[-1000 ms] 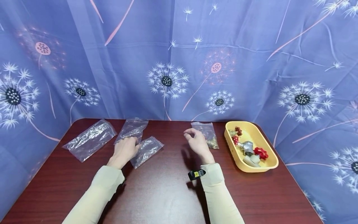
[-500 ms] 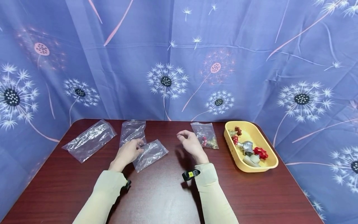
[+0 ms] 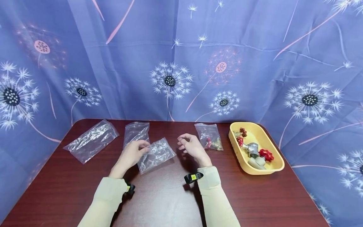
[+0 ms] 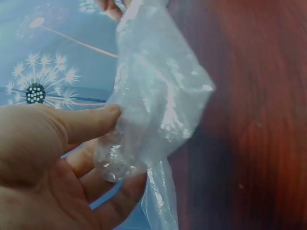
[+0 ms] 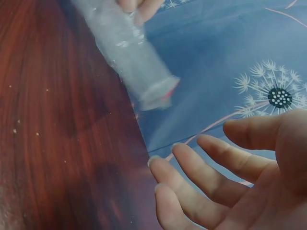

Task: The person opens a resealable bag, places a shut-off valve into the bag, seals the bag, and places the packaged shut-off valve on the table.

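Note:
My left hand (image 3: 129, 157) pinches a clear plastic zip bag (image 3: 158, 155) by its left edge, lifted a little off the table. In the left wrist view the thumb presses on the wrinkled bag (image 4: 158, 91), with fingers behind it. To the right of that bag, my right hand (image 3: 193, 148) hovers with fingers loosely bent and nothing in them. The right wrist view shows the fingers apart from the bag (image 5: 127, 52). Beyond the left hand lies a second clear bag (image 3: 137, 131), partly covered.
Another clear bag (image 3: 92, 142) lies at the far left. Behind the right hand is a zip bag (image 3: 206, 132) holding red and brass-coloured parts. A yellow tray (image 3: 235, 154) with valves, red handwheels and pale fittings stands at the right. A blue curtain (image 3: 127, 78) borders the table.
My left hand has picked up the nearer bag and moved it slightly right, tilting it up. My right hand has moved left, away from the bag of parts.

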Demonstrator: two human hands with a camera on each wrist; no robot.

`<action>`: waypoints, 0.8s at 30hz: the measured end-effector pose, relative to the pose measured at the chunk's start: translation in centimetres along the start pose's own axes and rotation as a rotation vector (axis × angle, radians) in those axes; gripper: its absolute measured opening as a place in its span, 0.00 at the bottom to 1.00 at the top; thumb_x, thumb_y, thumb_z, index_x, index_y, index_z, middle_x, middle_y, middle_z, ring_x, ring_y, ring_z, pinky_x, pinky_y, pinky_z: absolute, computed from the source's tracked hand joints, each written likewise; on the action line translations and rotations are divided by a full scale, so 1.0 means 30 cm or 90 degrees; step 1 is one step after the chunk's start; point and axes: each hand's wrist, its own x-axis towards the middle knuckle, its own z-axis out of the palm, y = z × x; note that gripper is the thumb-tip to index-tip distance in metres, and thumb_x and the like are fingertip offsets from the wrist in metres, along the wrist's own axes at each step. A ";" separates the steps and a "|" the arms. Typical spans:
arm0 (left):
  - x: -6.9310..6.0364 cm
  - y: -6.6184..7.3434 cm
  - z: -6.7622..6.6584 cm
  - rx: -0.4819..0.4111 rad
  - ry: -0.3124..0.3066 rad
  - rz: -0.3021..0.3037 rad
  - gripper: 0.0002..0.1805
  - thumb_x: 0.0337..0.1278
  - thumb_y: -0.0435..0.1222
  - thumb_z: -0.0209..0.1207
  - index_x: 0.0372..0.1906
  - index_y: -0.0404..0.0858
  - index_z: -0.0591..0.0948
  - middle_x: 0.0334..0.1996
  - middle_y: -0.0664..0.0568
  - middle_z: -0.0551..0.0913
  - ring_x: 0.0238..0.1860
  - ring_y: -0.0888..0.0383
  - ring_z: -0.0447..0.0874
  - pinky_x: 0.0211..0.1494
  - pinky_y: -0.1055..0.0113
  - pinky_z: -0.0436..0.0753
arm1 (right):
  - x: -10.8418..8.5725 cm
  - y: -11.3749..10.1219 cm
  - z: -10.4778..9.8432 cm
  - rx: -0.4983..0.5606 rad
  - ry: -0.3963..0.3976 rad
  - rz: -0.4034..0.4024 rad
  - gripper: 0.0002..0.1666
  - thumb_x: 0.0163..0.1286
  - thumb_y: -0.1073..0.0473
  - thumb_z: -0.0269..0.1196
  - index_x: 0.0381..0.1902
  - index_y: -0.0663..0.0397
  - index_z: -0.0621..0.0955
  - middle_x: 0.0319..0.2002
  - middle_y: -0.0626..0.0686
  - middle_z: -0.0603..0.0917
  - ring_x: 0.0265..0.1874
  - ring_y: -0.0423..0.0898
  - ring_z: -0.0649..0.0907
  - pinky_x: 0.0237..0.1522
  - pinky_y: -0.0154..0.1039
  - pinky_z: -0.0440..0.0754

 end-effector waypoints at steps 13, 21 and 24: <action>-0.001 0.053 0.001 -0.128 0.039 0.060 0.07 0.63 0.34 0.63 0.44 0.40 0.85 0.32 0.55 0.86 0.30 0.60 0.81 0.35 0.65 0.77 | -0.051 -0.075 -0.039 0.129 -0.069 0.033 0.17 0.75 0.61 0.55 0.53 0.71 0.76 0.36 0.55 0.83 0.26 0.42 0.83 0.25 0.33 0.78; -0.004 0.070 0.019 -0.178 0.045 0.103 0.06 0.62 0.31 0.63 0.43 0.38 0.84 0.33 0.54 0.86 0.32 0.60 0.83 0.35 0.68 0.80 | -0.068 -0.091 -0.043 0.106 -0.076 0.022 0.15 0.73 0.65 0.55 0.51 0.71 0.78 0.30 0.50 0.81 0.23 0.39 0.79 0.21 0.30 0.75; -0.004 0.073 0.025 -0.196 0.041 0.108 0.05 0.63 0.31 0.62 0.42 0.39 0.84 0.33 0.54 0.86 0.33 0.60 0.83 0.36 0.68 0.81 | -0.073 -0.096 -0.048 0.087 -0.083 0.012 0.15 0.73 0.65 0.56 0.51 0.71 0.79 0.26 0.48 0.80 0.22 0.38 0.76 0.21 0.31 0.74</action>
